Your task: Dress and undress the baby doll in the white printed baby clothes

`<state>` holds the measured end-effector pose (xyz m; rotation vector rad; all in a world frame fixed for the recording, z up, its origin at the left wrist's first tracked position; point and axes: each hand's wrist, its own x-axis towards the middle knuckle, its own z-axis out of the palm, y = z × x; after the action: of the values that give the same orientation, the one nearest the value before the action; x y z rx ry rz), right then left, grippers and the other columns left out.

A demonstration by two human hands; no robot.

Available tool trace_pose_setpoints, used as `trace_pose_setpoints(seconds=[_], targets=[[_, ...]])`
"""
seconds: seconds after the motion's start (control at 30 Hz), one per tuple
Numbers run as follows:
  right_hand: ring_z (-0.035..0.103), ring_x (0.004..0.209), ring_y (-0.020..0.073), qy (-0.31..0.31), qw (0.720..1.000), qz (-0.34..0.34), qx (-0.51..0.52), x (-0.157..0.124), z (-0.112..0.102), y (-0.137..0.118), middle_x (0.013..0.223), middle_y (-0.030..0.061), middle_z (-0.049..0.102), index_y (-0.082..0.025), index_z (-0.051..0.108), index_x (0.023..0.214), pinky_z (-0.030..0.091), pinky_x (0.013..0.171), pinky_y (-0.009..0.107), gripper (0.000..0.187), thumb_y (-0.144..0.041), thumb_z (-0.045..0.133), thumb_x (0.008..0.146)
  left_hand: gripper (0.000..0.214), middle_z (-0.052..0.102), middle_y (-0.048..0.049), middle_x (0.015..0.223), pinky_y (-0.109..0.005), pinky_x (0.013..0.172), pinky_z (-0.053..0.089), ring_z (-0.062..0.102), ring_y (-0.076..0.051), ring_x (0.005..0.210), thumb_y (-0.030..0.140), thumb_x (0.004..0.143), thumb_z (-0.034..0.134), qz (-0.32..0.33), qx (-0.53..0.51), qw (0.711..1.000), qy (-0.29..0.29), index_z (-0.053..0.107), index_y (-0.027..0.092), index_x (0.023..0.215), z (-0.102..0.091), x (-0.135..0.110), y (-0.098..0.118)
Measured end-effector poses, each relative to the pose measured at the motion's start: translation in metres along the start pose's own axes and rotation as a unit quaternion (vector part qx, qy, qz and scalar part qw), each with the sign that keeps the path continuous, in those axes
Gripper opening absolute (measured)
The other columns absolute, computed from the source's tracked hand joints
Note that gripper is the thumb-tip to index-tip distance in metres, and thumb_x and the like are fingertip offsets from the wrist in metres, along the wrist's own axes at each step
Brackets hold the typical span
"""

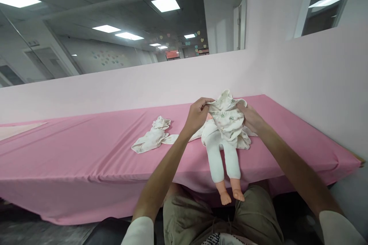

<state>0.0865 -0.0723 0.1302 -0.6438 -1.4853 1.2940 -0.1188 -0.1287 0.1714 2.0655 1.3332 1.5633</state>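
Note:
A baby doll in white leggings lies on its back, its bare feet hanging over the table's front edge. Both my hands hold up a white printed baby garment above the doll, so its head and most of its upper body are hidden. My left hand pinches the garment's left edge. At the opposite edge my right hand grips the cloth, its fingertips partly behind the fabric. More pale cloth spreads under the doll on either side.
Crumpled white baby clothes lie left of the doll. A pink cloth covers the table, with a pale fabric piece at its far left. A white wall with windows rises behind, and another wall stands at right.

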Motion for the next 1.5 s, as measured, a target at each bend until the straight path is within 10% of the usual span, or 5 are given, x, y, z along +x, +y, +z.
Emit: trace_pose_setpoints(seconds=[0.6,0.9,1.17,1.37,1.5], targets=[[0.065,0.083,0.0185,0.065,0.997,-0.013,0.034,-0.002,0.022,-0.029,0.086,0.003,0.07,-0.021,0.065,0.088,0.052,0.069,0.028,0.02,-0.037,0.067,0.077,0.04,0.058,-0.01,0.121,-0.028,0.073,0.056,0.065,-0.013,0.089,0.032,0.091,0.053,-0.062,-0.157,0.984,-0.05,0.045,0.021,0.129,-0.004,0.002,0.005],[0.064,0.097,0.0206,-0.097,0.989,-0.08,-0.073,-0.029,0.036,-0.043,0.102,0.0075,0.07,-0.02,0.074,0.095,0.05,0.091,0.038,0.042,-0.058,0.057,0.086,0.064,0.05,-0.0098,0.139,-0.034,0.091,0.053,0.056,-0.024,0.118,0.032,0.088,0.061,-0.037,-0.092,0.983,-0.152,0.035,0.026,0.146,0.002,-0.015,0.025],[0.052,0.116,0.0252,0.132,0.909,-0.248,-0.309,-0.023,0.036,-0.032,0.125,0.0097,0.053,-0.023,0.059,0.122,0.042,0.1,0.043,0.043,-0.04,0.063,0.083,0.051,0.05,-0.0077,0.14,-0.033,0.095,0.049,0.054,-0.022,0.118,0.017,0.088,0.045,-0.014,-0.025,0.988,-0.151,0.045,0.022,0.138,-0.003,-0.014,0.028],[0.057,0.081,0.0178,0.051,0.961,-0.151,-0.228,-0.013,0.024,-0.022,0.088,0.0039,0.063,-0.018,0.065,0.098,0.047,0.072,0.031,0.029,-0.042,0.055,0.086,0.052,0.048,-0.0062,0.141,-0.034,0.099,0.046,0.049,-0.022,0.124,0.016,0.084,0.043,-0.01,-0.004,0.988,-0.152,0.045,0.023,0.136,-0.004,-0.016,0.026],[0.051,0.067,0.0134,0.153,0.947,-0.187,-0.212,-0.014,0.02,-0.034,0.073,0.0002,0.058,-0.018,0.063,0.082,0.041,0.061,0.026,0.02,-0.036,0.055,0.086,0.045,0.053,-0.0074,0.134,-0.029,0.084,0.049,0.057,-0.019,0.107,0.017,0.084,0.044,-0.023,0.017,0.99,-0.136,0.047,0.021,0.129,-0.007,-0.014,0.019]])
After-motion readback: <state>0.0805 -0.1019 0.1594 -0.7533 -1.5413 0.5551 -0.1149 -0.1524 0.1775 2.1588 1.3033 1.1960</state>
